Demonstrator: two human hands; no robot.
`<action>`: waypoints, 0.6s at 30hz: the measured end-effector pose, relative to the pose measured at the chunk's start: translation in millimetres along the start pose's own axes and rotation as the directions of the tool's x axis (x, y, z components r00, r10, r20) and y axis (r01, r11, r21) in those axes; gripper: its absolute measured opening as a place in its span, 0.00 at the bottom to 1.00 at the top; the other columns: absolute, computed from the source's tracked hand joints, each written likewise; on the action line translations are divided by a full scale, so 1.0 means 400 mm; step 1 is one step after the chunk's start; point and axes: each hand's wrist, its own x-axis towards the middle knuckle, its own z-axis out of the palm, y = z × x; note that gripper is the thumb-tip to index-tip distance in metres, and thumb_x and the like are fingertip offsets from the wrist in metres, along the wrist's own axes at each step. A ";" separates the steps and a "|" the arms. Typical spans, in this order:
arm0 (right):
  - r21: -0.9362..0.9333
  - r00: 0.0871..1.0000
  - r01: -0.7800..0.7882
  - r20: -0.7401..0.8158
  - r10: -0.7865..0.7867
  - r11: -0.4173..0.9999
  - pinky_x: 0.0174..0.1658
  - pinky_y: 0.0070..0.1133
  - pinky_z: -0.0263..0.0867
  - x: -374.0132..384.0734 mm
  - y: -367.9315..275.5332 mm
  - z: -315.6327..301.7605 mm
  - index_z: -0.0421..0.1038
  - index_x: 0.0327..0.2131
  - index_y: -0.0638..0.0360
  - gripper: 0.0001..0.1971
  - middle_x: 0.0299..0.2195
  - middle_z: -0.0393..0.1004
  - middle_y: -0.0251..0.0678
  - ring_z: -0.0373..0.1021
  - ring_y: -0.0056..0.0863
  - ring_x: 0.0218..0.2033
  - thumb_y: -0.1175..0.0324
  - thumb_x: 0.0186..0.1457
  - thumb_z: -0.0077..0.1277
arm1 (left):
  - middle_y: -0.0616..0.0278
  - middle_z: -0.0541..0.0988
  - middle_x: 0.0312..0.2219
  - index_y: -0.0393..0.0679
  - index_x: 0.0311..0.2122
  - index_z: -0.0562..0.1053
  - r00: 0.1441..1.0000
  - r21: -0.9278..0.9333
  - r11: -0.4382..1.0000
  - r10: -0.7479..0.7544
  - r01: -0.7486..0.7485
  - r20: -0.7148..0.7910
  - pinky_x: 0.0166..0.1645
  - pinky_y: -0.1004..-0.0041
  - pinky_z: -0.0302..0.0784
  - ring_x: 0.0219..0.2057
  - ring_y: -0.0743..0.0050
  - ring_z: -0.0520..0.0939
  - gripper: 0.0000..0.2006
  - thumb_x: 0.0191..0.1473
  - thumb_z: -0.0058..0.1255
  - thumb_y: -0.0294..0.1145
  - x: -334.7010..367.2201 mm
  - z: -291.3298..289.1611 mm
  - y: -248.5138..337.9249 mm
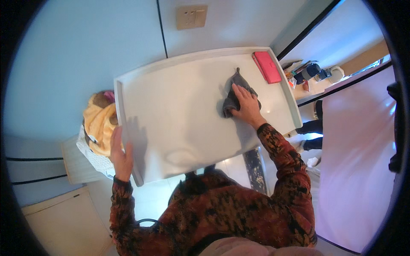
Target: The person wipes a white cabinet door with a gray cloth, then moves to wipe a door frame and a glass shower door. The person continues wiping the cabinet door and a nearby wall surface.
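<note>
In front of me stands a white table (179,98) with a raised rim. A crumpled dark grey cloth (230,102) lies on its right half, one corner pointing away from me. My right hand (247,104) presses down on the cloth, fingers bent over it and thumb at its near side. At the table's left edge is my left hand (122,158), fingers stretched out and nothing in it. Its shadow falls on the tabletop. A pink wallet-like case (267,67) rests in the far right corner.
Left of the table, a yellow plush-like cloth (97,123) sits on white fabric over a small cabinet (77,160). A wall socket (191,17) is above the far edge. At right are a shelf with small items, a pale pink curtain (356,162) and another person's legs (311,128).
</note>
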 end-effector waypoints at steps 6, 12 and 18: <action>-0.059 0.993 0.002 0.118 0.005 0.998 0.34 0.34 0.65 -0.004 0.055 0.024 0.62 0.46 0.50 0.31 0.33 0.64 0.39 0.66 0.39 0.37 0.66 0.33 0.61 | 0.53 0.73 0.32 0.39 0.36 0.71 0.996 0.046 0.995 -0.091 0.091 0.016 0.43 0.64 0.67 0.36 0.55 0.73 0.11 0.47 0.48 0.33 0.243 0.243 0.036; 0.467 0.933 -0.249 -0.118 0.339 0.848 0.38 0.29 0.65 0.073 0.104 0.021 0.68 0.37 0.61 0.17 0.33 0.71 0.44 0.68 0.39 0.38 0.74 0.38 0.53 | 0.62 0.73 0.20 0.44 0.22 0.67 0.954 0.425 0.886 -0.058 0.185 -0.294 0.32 0.60 0.65 0.26 0.59 0.75 0.09 0.48 0.45 0.37 0.380 0.420 0.005; 0.382 0.484 0.359 -0.856 0.180 0.852 0.37 0.27 0.64 0.477 0.089 -0.238 0.68 0.37 0.60 0.18 0.31 0.69 0.42 0.68 0.40 0.35 0.77 0.36 0.54 | 0.54 0.74 0.17 0.44 0.22 0.66 0.934 0.427 0.866 -0.113 0.261 -0.340 0.26 0.57 0.69 0.20 0.52 0.76 0.09 0.48 0.44 0.36 0.422 0.428 0.022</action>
